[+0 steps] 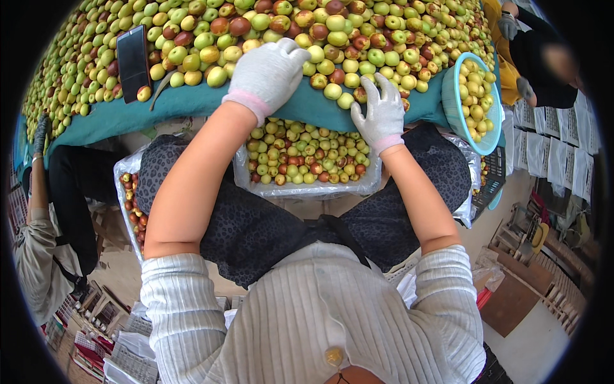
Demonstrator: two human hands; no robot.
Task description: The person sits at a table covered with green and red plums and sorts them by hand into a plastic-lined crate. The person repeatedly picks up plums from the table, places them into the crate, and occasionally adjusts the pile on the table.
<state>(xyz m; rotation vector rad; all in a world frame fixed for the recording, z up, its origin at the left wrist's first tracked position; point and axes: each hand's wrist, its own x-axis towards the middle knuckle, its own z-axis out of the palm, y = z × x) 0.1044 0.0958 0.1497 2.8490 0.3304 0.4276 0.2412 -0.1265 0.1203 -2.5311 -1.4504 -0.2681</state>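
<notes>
A deep heap of green, yellow and red-brown jujubes (pixel 211 53) covers a table draped with teal cloth (pixel 192 102). My left hand (pixel 268 74), in a pale grey glove with a pink cuff, reaches over the heap's near edge. Its fingers bend down among the fruit, and their tips are hidden. At the cloth's edge, my right hand (pixel 381 113), gloved alike, has its thumb and fingers spread. A reddish jujube (pixel 360 94) lies beside that thumb and forefinger. Below both hands, between my knees, is a plastic-lined crate (pixel 307 191) of mixed jujubes.
A light-blue basket (pixel 494 126) of yellowish jujubes leans at the table's right edge. A smartphone (pixel 133 65) rests on the heap at left. Lined crates (pixel 125 165) flank my legs. One person (pixel 43 259) sits at left; another (pixel 542 67) is at far right.
</notes>
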